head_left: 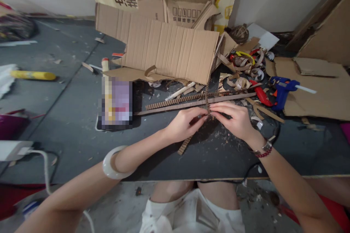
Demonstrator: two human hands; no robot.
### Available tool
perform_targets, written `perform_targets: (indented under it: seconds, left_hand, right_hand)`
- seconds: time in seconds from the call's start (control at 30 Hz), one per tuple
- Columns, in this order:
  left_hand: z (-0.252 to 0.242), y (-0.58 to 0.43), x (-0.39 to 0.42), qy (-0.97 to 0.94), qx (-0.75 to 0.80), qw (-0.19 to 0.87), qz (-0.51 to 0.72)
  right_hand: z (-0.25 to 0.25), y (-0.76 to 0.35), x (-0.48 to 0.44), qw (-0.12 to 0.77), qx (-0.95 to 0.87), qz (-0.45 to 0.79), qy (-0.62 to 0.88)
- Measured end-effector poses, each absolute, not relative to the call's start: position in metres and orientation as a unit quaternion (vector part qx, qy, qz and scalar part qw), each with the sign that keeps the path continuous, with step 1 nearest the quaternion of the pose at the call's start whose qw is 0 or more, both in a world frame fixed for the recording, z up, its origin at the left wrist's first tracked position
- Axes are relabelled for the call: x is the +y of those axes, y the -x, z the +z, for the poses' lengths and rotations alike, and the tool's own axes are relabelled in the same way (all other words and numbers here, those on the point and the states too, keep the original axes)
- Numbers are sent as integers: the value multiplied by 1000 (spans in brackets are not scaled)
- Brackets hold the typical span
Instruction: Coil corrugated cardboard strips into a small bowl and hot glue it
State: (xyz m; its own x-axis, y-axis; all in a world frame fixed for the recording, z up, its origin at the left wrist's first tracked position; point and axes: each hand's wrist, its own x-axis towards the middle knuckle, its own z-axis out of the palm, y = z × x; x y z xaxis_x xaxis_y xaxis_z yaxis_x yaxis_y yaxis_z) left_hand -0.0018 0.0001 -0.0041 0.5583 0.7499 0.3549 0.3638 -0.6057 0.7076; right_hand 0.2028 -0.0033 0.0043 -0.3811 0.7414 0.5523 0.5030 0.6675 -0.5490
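Both my hands meet over the dark table, pinching one narrow corrugated cardboard strip (207, 93). My left hand (184, 123) has thumb and fingertips closed on it from the left. From the right, my right hand (232, 116) pinches it at nearly the same spot. The strip rises above my fingertips toward the big cardboard sheet. Just beyond my hands lie a flat cardboard strip (169, 107) and a ribbed strip (164, 103). Below my left hand a short ribbed piece (185, 146) sticks out; whether it joins the held strip is hidden.
A phone (117, 103) lies left of my hands. Large cardboard sheets (169, 47) stand at the back. On the right are a blue glue gun (283, 89), a red-handled tool (262, 94) and curled paper scraps (240, 82). A black cable (250, 169) runs near the table's front edge.
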Motion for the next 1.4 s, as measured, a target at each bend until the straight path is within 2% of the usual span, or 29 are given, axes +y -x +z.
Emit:
perform_targets:
  seconds: [0.37,0.93,1.17,1.4]
  left_hand:
    - [-4,1,-1,-834,329,293,333]
    - [-3,0,-2,-807,344,345,333]
    - [-4,2,-1,-832,322,311,329]
    - [-4,1,-1,-823,326,333,326]
  right_hand:
    - [-1,-200,-7,402,-835,80,368]
    - [5,-200,-3,420,-825,127,357]
    - [3,-197,-4,387,-829,165,369]
    - [0,-197,-6,375,-823,182,386]
